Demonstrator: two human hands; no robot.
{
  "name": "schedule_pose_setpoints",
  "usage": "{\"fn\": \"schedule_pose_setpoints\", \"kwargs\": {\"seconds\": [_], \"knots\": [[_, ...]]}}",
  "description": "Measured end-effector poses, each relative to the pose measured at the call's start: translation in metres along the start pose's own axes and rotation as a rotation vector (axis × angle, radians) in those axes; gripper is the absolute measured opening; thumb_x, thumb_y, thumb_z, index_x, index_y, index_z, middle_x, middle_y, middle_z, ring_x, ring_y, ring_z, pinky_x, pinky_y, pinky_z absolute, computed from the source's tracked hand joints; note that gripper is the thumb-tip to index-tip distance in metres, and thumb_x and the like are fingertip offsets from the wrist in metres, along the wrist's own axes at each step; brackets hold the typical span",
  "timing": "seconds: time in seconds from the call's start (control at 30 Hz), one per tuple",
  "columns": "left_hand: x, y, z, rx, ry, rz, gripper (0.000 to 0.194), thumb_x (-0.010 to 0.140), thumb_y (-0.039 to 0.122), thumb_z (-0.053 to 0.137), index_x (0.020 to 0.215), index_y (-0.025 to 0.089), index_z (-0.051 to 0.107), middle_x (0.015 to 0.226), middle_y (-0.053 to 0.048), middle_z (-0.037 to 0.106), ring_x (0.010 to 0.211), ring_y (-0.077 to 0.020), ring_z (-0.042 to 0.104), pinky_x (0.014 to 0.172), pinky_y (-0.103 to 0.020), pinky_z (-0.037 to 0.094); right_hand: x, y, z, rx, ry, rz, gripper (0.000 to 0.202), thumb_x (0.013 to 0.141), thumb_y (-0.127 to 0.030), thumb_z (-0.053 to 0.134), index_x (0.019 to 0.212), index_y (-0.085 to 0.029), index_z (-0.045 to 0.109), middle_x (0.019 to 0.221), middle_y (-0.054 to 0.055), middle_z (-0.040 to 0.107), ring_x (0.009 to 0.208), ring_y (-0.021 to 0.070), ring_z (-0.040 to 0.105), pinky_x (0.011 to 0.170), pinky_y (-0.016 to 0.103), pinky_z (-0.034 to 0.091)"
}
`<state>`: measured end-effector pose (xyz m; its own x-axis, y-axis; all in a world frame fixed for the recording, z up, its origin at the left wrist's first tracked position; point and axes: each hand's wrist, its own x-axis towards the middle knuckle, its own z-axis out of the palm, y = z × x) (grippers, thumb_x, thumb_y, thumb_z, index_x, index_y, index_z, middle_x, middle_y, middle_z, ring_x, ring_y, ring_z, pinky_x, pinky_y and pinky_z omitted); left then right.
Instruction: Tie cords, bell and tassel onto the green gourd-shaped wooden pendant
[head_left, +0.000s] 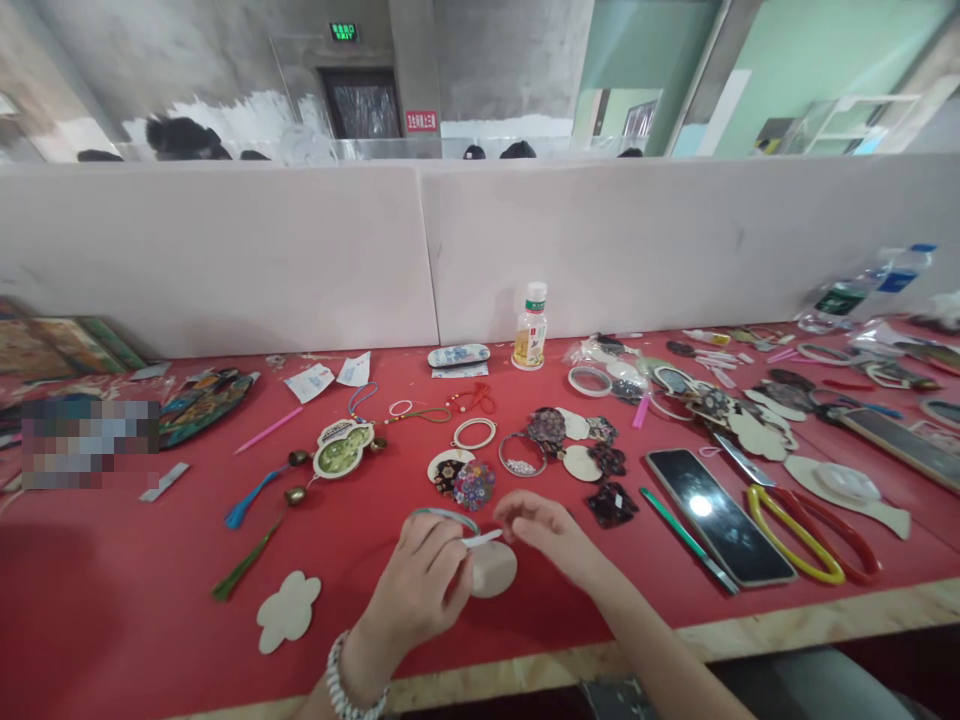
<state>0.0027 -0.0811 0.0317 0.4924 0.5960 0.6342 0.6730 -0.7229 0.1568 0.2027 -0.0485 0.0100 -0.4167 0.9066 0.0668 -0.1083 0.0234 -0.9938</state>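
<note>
My left hand point(427, 570) is closed on a thin grey-green ring point(454, 517), part of which shows above the fingers. A narrow white strip point(482, 539) sticks out from the same fingers to the right. Close by the strip's tip, my right hand point(551, 535) has its fingers curled, thumb towards forefinger; anything between them is too small to make out. Under the strip, beside the left fingertips, is a pale round disc point(493, 570); I cannot tell whether the hand touches it. Just beyond the hands lie a flower-patterned round piece point(474, 484) and a pale wooden ring point(475, 433).
Right of my hands lie a green craft knife point(688, 540), a phone point(718, 515) and scissors point(795, 530) with red and yellow handles. On the left are a flower-shaped blank point(289, 611) and a tasselled pendant point(343, 447). A small bottle point(530, 328) stands before the white partition point(300, 250).
</note>
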Motion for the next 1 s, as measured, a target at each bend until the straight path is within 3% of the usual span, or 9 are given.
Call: {"fn": "schedule_pose_setpoints", "kwargs": {"seconds": [0.07, 0.23, 0.4, 0.6, 0.8, 1.0], "knots": [[-0.001, 0.000, -0.004, -0.013, -0.060, -0.044, 0.007, 0.078, 0.012, 0.045, 0.076, 0.016, 0.050, 0.080, -0.006, 0.058, 0.082, -0.0198, 0.050, 0.075, -0.036, 0.039, -0.001, -0.001, 0.005, -0.101, -0.038, 0.031, 0.023, 0.072, -0.031, 0.060, 0.090, -0.018, 0.057, 0.078, 0.002, 0.057, 0.069, 0.0125, 0.052, 0.063, 0.024, 0.041], [-0.009, -0.001, -0.009, -0.089, -0.208, -0.172, 0.013, 0.080, 0.013, 0.040, 0.084, 0.018, 0.051, 0.084, -0.007, 0.057, 0.081, -0.0190, 0.051, 0.074, -0.035, 0.042, -0.003, -0.007, 0.011, -0.379, 0.015, 0.017, 0.007, 0.073, -0.023, 0.055, 0.076, -0.017, 0.059, 0.072, 0.000, 0.057, 0.064, 0.0116, 0.050, 0.057, 0.021, 0.038], [-0.021, -0.003, 0.001, -0.098, -0.188, -0.439, 0.010, 0.079, 0.015, 0.039, 0.085, 0.018, 0.047, 0.076, -0.006, 0.053, 0.074, -0.0205, 0.052, 0.065, -0.034, 0.045, -0.003, -0.008, 0.010, -0.478, 0.094, 0.007, 0.007, 0.073, -0.022, 0.054, 0.077, -0.018, 0.057, 0.069, -0.001, 0.055, 0.058, 0.0104, 0.045, 0.054, 0.021, 0.035], [-0.024, -0.004, 0.014, -0.061, -0.150, -0.427, 0.015, 0.078, 0.011, 0.040, 0.079, 0.018, 0.053, 0.074, -0.006, 0.056, 0.074, -0.0212, 0.053, 0.074, -0.040, 0.043, -0.003, -0.003, 0.011, -0.379, 0.088, -0.018, 0.005, 0.073, -0.018, 0.053, 0.078, -0.018, 0.053, 0.076, 0.000, 0.056, 0.070, 0.0119, 0.051, 0.064, 0.023, 0.040], [-0.026, 0.000, 0.011, -0.086, -0.121, -0.450, 0.017, 0.077, 0.011, 0.041, 0.078, 0.016, 0.057, 0.070, -0.006, 0.057, 0.070, -0.0200, 0.053, 0.069, -0.036, 0.044, -0.006, -0.007, 0.010, -0.182, 0.026, 0.018, 0.010, 0.072, -0.018, 0.055, 0.081, -0.018, 0.049, 0.077, 0.001, 0.060, 0.072, 0.0128, 0.056, 0.068, 0.026, 0.043], [-0.024, 0.010, 0.006, -0.081, -0.112, -0.445, 0.020, 0.076, 0.011, 0.042, 0.063, 0.017, 0.055, 0.061, -0.004, 0.055, 0.062, -0.0174, 0.053, 0.061, -0.031, 0.044, -0.005, -0.006, 0.012, -0.133, 0.129, 0.082, 0.015, 0.067, -0.019, 0.060, 0.076, -0.017, 0.048, 0.071, 0.000, 0.061, 0.067, 0.0126, 0.057, 0.063, 0.025, 0.043]]}}
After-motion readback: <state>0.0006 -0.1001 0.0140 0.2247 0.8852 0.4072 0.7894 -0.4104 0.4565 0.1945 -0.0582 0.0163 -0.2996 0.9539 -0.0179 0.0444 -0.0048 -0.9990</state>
